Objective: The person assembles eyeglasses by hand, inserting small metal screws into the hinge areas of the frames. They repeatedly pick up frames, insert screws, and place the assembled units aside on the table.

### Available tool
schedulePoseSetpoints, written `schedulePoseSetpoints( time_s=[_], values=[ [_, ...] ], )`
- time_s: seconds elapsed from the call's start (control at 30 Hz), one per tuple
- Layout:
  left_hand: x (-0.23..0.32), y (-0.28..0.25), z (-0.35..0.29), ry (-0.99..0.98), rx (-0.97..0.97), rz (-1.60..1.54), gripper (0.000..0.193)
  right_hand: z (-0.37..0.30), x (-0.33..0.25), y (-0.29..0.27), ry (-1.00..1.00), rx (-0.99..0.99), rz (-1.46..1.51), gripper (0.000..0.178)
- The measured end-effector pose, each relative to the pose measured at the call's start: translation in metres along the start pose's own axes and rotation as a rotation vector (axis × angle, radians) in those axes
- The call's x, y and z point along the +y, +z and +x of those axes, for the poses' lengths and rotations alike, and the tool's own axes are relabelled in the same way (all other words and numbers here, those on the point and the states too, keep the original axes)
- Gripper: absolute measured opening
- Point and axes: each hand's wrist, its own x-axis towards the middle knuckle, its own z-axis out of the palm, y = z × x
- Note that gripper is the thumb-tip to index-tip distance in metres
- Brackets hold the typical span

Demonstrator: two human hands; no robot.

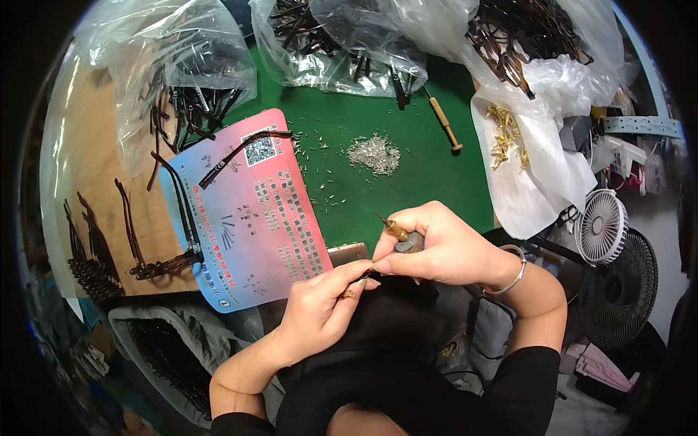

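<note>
My left hand [320, 311] is closed in a pinch in front of me, at the near edge of the green mat [414, 192]. Between its fingertips is a small dark piece, mostly hidden. My right hand [454, 251] meets it there, thumb and fingertips pressed by the same piece. Tucked in that hand is a brass screwdriver [396, 230], its thin tip pointing up and left; a round grey part sits beside the brass. A heap of tiny silver screws [374, 154] lies beyond my hands, with loose ones scattered to its left.
A pink and blue printed sheet [254, 211] carries glasses temples [240, 156] and small parts. Dark glasses frames [171, 265] stand left. Plastic bags [338, 54] of frame parts line the back. Another brass screwdriver [443, 123], gold pieces [507, 136] and a white fan [602, 225] are right.
</note>
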Motion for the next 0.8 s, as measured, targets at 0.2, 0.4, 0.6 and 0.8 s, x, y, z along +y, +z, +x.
schedulePoseSetpoints(
  time_s=[0.2, 0.4, 0.6, 0.8],
  values=[
    [-0.008, 0.003, 0.003, 0.025, -0.005, 0.092, 0.025, 0.004, 0.012, 0.000, 0.104, -0.078, 0.128, 0.017],
    [-0.010, -0.002, 0.002, 0.117, -0.140, -0.063, 0.028, 0.014, 0.037, -0.005, 0.107, -0.284, 0.200, 0.040],
    [-0.011, -0.002, 0.007, 0.113, -0.049, 0.015, 0.031, 0.014, 0.044, -0.001, -0.173, -0.038, -0.211, 0.061],
    [-0.022, -0.009, 0.013, -0.162, 0.082, 0.071, 0.030, -0.008, 0.039, -0.004, -0.210, 0.290, -0.679, 0.034]
  ],
)
